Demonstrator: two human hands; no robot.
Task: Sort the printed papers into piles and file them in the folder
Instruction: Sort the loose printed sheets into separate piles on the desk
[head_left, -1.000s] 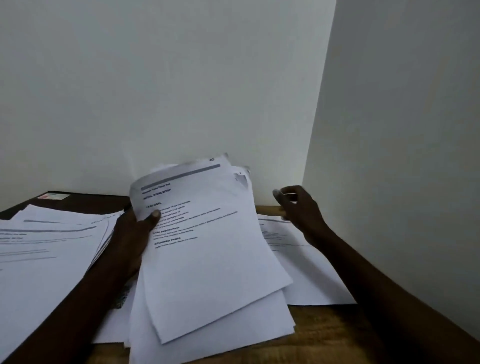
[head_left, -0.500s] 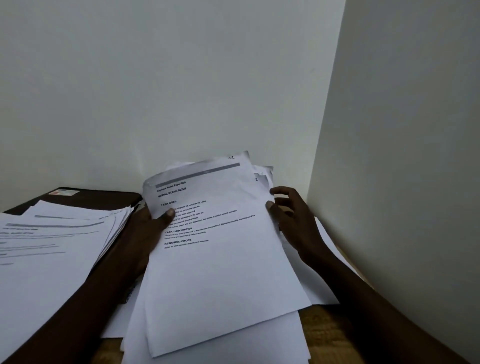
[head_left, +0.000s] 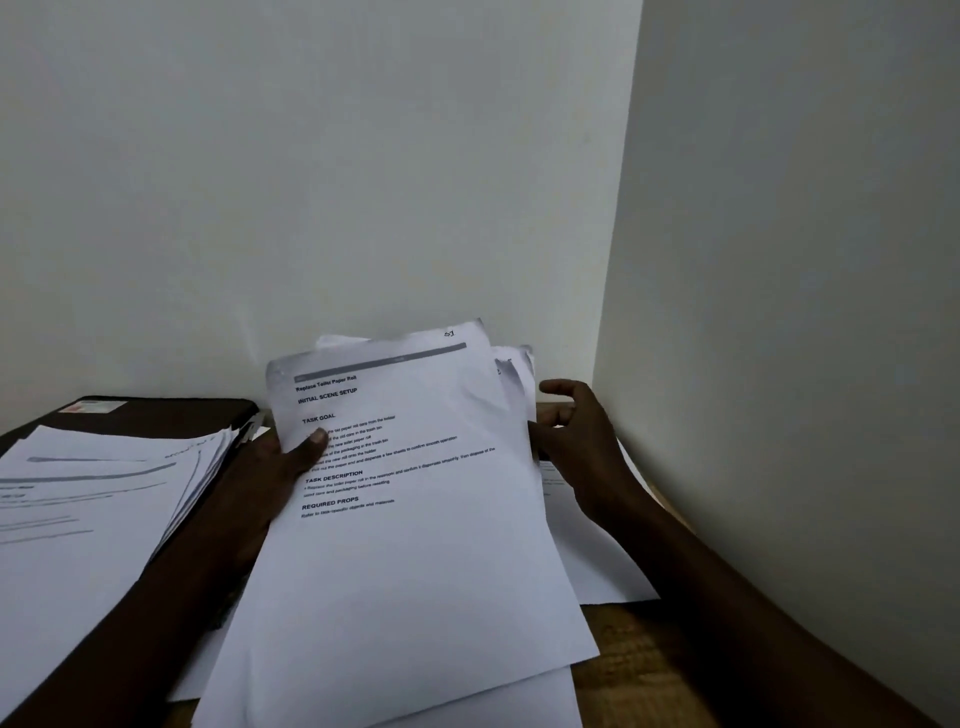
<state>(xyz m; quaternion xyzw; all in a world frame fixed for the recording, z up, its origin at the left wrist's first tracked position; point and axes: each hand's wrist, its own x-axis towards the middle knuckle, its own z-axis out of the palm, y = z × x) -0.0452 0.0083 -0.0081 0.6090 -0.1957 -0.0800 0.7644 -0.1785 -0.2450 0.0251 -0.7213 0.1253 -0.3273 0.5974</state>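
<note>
while left hand (head_left: 270, 467) pinches the papers (head_left: 410, 551), right fingers (head_left: 561, 387) flank their edge

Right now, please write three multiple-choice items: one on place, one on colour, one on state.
1. The dark folder lies where? A. left of the held stack B. right of it C. on top of it
2. The table is what colour? A. white B. brown C. blue
3. The left hand does what? A. lies flat on the table B. points at the wall C. grips the stack
Answers: 1 A, it sits left, under another pile; 2 B, bare wood shows lower right; 3 C, its thumb curls over the stack.
</note>
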